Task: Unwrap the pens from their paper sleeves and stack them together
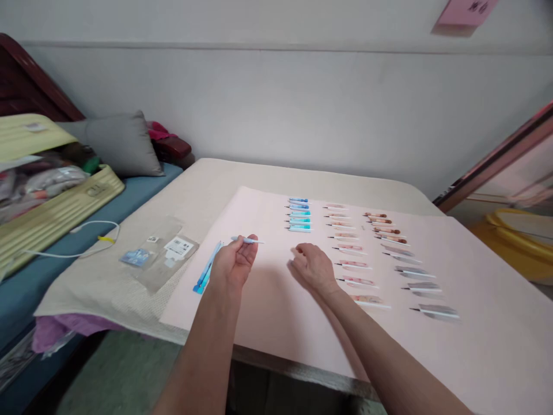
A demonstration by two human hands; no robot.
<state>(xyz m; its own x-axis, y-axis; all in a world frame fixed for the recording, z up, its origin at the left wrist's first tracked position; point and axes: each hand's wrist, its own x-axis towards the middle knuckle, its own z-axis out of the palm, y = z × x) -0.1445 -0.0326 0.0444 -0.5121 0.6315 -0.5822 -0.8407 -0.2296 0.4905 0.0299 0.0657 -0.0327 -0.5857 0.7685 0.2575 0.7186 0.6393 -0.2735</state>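
Note:
My left hand [235,262] is raised palm-up over the pink sheet [268,300] and pinches a light blue pen [246,240] between thumb and fingers. A few more blue pens [208,268] lie in a bundle just left of that hand. My right hand [311,266] rests knuckles-up on the sheet with its fingers curled; what they hold, if anything, is hidden. Ahead lie three columns of pens: blue pens [299,215], pink pens [351,251] and brown and grey pens [400,253].
A clear plastic bag with labels [166,256] lies on the beige table cover [108,282] to the left. Further left are a bed with a white cable [93,233], a yellow case [56,210] and a grey pillow [116,141]. The wall is behind.

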